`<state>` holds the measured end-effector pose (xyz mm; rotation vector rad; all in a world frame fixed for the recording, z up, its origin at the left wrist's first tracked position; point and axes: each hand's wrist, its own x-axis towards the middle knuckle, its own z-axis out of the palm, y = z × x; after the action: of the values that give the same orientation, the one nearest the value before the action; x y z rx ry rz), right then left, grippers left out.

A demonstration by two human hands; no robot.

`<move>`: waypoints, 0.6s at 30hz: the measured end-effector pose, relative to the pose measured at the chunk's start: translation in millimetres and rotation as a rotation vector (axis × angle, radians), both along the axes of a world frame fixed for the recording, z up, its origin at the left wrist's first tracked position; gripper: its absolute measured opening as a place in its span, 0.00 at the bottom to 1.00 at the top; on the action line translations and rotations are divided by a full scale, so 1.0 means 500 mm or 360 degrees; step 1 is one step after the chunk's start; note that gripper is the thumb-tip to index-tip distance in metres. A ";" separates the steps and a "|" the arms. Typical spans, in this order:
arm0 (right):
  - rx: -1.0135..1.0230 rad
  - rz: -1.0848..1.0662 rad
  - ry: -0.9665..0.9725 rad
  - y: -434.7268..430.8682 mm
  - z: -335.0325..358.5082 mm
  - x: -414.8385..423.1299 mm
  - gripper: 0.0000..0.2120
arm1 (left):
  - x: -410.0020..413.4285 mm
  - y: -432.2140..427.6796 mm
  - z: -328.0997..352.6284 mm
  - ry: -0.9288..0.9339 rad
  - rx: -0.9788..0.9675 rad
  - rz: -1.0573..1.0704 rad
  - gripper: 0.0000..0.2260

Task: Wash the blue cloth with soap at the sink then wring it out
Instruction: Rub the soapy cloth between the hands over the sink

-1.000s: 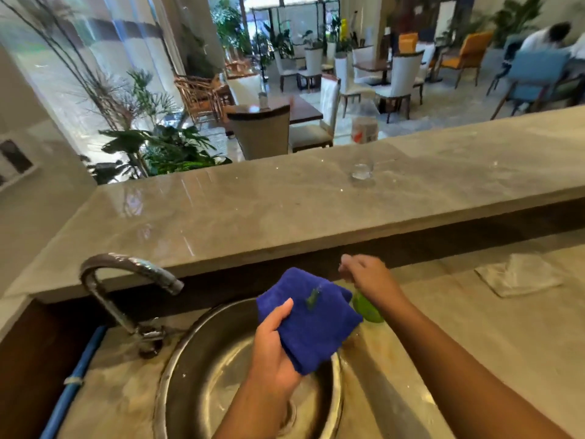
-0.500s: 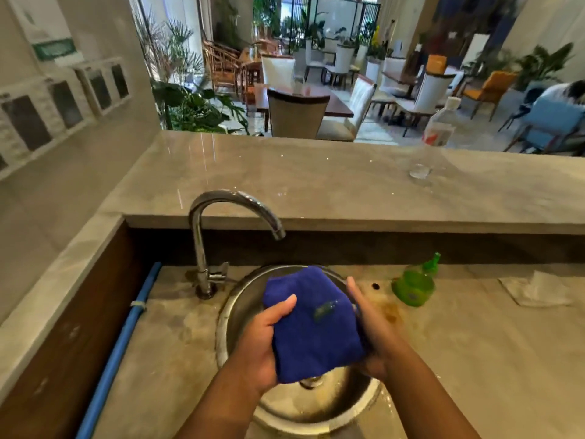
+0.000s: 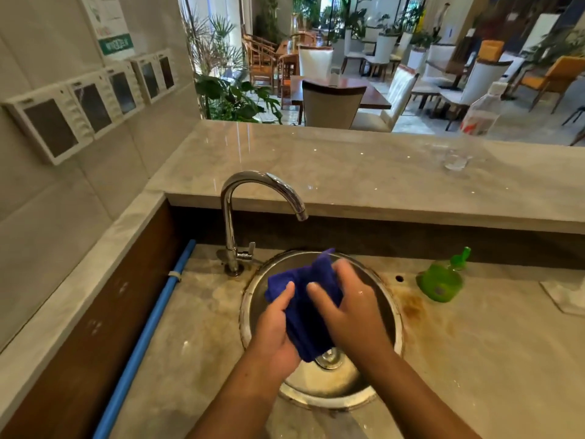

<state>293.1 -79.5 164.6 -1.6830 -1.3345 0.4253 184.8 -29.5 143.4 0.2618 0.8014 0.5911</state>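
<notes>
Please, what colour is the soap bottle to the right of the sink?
The bottle is bright green, cap included; the head view shows it best.

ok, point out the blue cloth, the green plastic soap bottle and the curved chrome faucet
blue cloth [image 3: 304, 275]: head view, on the bunched upper fold over the basin.
green plastic soap bottle [image 3: 440, 284]: head view, on its round body.
curved chrome faucet [image 3: 228, 223]: head view, on the upright neck.

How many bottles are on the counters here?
2: a green soap bottle on the counter right of the sink, and a clear plastic bottle on the raised ledge, far right.
</notes>
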 end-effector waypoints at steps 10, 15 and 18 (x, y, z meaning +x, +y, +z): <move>-0.0089 -0.0354 0.0124 0.072 -0.076 0.111 0.13 | 0.045 -0.086 0.019 -0.0241 0.0157 -0.0021 0.21; -0.0007 -0.0346 0.0622 0.024 -0.063 0.122 0.09 | 0.024 -0.063 0.025 -0.0149 0.0271 -0.0020 0.17; 0.0027 -0.0108 0.0696 -0.003 -0.030 0.074 0.07 | 0.011 -0.047 0.014 -0.0214 0.0177 -0.0029 0.21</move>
<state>330.3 -81.2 149.8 -1.5065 -0.9541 0.6946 190.1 -52.9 150.5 0.3274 0.6366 0.6306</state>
